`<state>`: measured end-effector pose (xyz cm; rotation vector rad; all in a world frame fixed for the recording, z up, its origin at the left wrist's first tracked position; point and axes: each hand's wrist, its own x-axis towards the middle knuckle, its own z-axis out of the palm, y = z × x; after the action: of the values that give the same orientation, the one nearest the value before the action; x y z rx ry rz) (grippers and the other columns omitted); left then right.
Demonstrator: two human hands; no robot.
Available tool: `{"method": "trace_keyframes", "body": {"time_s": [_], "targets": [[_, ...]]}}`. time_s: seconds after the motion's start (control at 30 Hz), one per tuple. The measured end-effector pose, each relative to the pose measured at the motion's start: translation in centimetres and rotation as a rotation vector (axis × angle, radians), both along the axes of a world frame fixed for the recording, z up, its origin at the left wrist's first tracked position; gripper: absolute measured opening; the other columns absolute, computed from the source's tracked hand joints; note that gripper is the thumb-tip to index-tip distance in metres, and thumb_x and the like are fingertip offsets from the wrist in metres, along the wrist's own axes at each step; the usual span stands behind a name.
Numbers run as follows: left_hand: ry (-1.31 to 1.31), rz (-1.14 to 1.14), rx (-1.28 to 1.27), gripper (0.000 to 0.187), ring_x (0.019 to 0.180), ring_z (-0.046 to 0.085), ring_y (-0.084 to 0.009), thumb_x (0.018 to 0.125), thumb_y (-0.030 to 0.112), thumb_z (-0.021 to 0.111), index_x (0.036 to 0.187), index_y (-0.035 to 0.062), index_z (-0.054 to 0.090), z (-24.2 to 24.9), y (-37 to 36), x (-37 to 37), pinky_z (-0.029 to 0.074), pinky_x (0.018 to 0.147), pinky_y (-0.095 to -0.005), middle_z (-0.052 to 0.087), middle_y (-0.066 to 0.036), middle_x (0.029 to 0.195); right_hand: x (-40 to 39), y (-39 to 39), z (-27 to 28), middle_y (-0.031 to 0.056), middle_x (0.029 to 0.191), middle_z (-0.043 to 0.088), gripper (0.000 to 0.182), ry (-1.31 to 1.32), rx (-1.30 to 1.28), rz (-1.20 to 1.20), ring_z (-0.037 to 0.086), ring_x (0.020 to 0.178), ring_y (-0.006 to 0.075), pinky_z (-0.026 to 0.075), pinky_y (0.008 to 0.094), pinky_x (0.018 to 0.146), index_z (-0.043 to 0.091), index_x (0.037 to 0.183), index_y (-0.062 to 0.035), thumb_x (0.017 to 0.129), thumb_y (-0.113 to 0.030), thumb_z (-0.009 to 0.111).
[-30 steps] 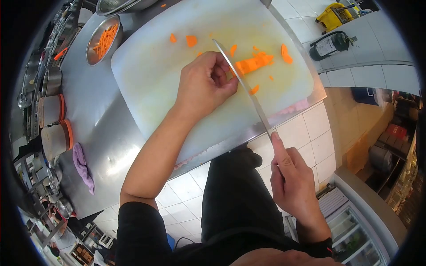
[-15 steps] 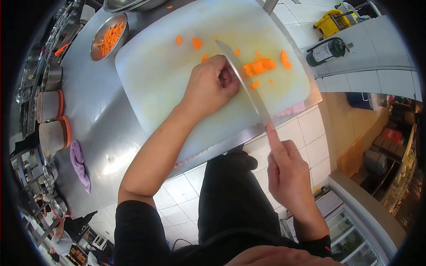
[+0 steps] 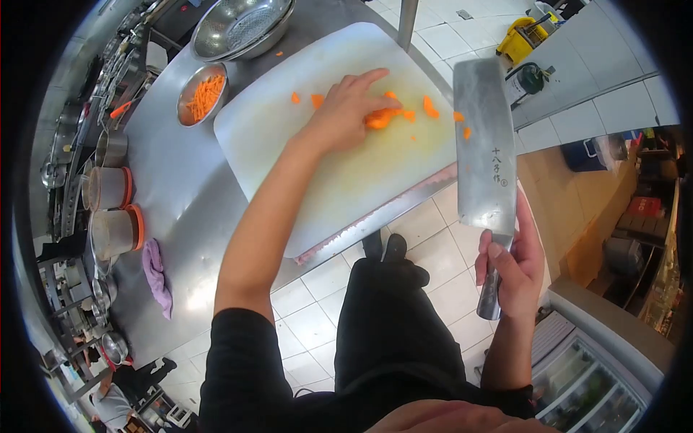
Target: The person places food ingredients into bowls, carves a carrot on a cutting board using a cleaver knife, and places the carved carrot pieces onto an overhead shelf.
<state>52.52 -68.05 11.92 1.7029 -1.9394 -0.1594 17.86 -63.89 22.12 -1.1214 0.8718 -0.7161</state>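
Observation:
My right hand [image 3: 516,263] grips the handle of a wide cleaver [image 3: 487,144], its blade raised flat to view right of the board, with small orange bits stuck on it. My left hand [image 3: 350,108] is over the white cutting board [image 3: 289,195], index finger stretched out and the other fingers round orange carrot pieces [image 3: 379,119]. More carrot scraps [image 3: 430,107] lie to the right of these fingers, and a few to the left. Beyond the board's left corner stands a metal bowl [image 3: 223,97] of cut carrot sticks [image 3: 206,97].
Large metal colanders [image 3: 242,29] stand at the back of the steel table [image 3: 173,187]. A purple cloth [image 3: 156,278] and lidded containers [image 3: 112,234] are at the left. A post [image 3: 407,25] rises behind the board. Another person [image 3: 112,404] is at lower left.
The cleaver has come away from the board to the right and turned to show its flat side. My left hand has opened from a curl and reached onto the carrot pieces. The view has shifted.

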Motion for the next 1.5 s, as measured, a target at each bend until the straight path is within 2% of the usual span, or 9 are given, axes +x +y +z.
{"method": "trace_keyframes", "body": {"time_s": [0.07,0.2,0.37,0.5,0.57,0.77,1.13,1.2,1.5], "targets": [[-0.1,-0.157,0.133,0.049,0.123,0.053,-0.0292,0.081,-0.007,0.061,0.125,0.0133,0.071,1.1,-1.2,0.6,0.044,0.107,-0.0424,0.055,-0.008,0.14,-0.6,0.0,-0.2,0.0092,0.093,0.065,0.076,-0.025,0.01,-0.011,0.06,0.06,0.0114,0.05,0.0238,0.056,0.026,0.161,0.0004,0.09,0.006,0.053],[-0.185,-0.132,0.198,0.036,0.116,0.059,-0.0283,0.083,0.001,0.07,0.119,0.0074,0.071,2.5,-0.2,-1.4,0.048,0.1,-0.0412,0.062,-0.009,0.128,-1.7,0.2,-0.7,0.0091,0.092,0.064,0.077,-0.034,0.058,-0.023,0.06,0.06,0.0117,0.05,0.0244,0.055,0.026,0.162,-0.0013,0.091,0.006,0.054],[0.289,0.102,0.136,0.029,0.089,0.065,-0.0267,0.084,0.01,0.077,0.11,0.0032,0.068,-0.5,1.3,-3.3,0.054,0.08,-0.0365,0.065,-0.01,0.099,-0.4,-0.4,-3.7,0.0084,0.099,0.062,0.074,-0.038,0.071,0.058,0.059,0.066,0.0104,0.049,0.0231,0.061,0.025,0.163,-0.0032,0.094,0.007,0.049],[0.348,0.133,0.045,0.027,0.086,0.064,-0.0251,0.085,0.007,0.075,0.109,0.0028,0.066,-3.1,1.8,-3.5,0.054,0.078,-0.0349,0.065,-0.01,0.098,1.7,-0.8,-5.6,0.0063,0.093,0.059,0.071,0.153,-0.032,0.109,0.054,0.063,0.0077,0.047,0.0213,0.061,0.025,0.164,-0.0062,0.097,0.005,0.047],[0.235,0.02,-0.151,0.025,0.082,0.065,-0.023,0.085,0.004,0.073,0.109,0.0026,0.064,-3.5,1.6,-2.9,0.054,0.076,-0.0335,0.065,-0.01,0.096,2.1,-1.1,-6.8,0.0061,0.092,0.059,0.07,0.159,-0.018,0.133,0.052,0.063,0.0073,0.046,0.0213,0.06,0.025,0.164,-0.0065,0.099,0.004,0.048],[0.444,0.086,-0.032,0.028,0.082,0.066,-0.0218,0.082,0.001,0.076,0.106,0.0026,0.063,-3.1,2.4,-2.6,0.055,0.073,-0.0311,0.067,-0.009,0.096,3.3,-1.2,-7.1,0.0057,0.089,0.058,0.067,0.223,-0.058,0.158,0.05,0.061,0.0064,0.045,0.0215,0.059,0.025,0.164,-0.0072,0.102,0.001,0.047],[0.495,0.174,-0.014,0.025,0.079,0.067,-0.0193,0.078,0.001,0.08,0.098,0.0018,0.066,-2.7,2.3,-2.8,0.055,0.072,-0.0305,0.069,-0.007,0.091,2.4,-1.3,-6.9,0.0079,0.092,0.059,0.065,0.346,-0.191,0.225,0.049,0.061,0.0066,0.044,0.0208,0.055,0.023,0.163,-0.0026,0.103,0.0,0.046],[0.499,0.184,-0.006,0.025,0.078,0.066,-0.0195,0.077,0.001,0.08,0.097,0.0017,0.066,-2.7,2.2,-2.8,0.055,0.072,-0.0308,0.069,-0.008,0.09,2.7,-1.2,-6.7,0.0044,0.087,0.06,0.067,0.404,-0.183,0.198,0.05,0.062,0.0066,0.046,0.0218,0.059,0.026,0.164,-0.0088,0.101,0.002,0.047],[0.484,0.143,-0.048,0.023,0.078,0.068,-0.0207,0.076,0.0,0.079,0.095,0.0018,0.067,-2.8,2.2,-2.8,0.055,0.073,-0.0305,0.07,-0.008,0.092,4.9,-1.8,-5.6,0.0045,0.087,0.061,0.069,0.469,-0.146,0.213,0.049,0.059,0.006,0.046,0.0226,0.059,0.026,0.164,-0.0106,0.1,0.004,0.045]]}}
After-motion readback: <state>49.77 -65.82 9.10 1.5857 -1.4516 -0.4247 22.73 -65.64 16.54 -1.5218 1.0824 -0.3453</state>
